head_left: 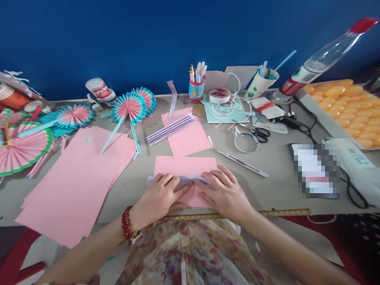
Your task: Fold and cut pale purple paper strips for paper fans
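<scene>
head view: the person's left hand [162, 193] and right hand [224, 192] rest palms down, fingertips nearly meeting, on a lilac paper strip [185, 181]. the fingers press along it from both sides; whether they also pinch its edge cannot be told. the strip lies crosswise on a pink sheet [185, 164] near the front edge of the gray table [276, 148], and its left end pokes out past the left hand. a red bead bracelet [126, 223] circles the left wrist.

just beyond the sheet, a pleated lilac paper [170, 129] lies slantwise over a 2nd pink piece [190, 138]. to the right of that are a slim silver cutter [242, 162], a roll of tape [236, 143] and scissors [263, 135] with black handles, then a phone [314, 170] whose screen is blurred out. left of the hands spreads a stack of larger pink sheets [68, 182], with the stick of a pink and blue paper fan [129, 107] reaching over its far end.

farther back, near the blue wall [166, 35], stand a pen cup [196, 90], a paper cup [259, 86] and a clear bottle [314, 61] with a red cap.
</scene>
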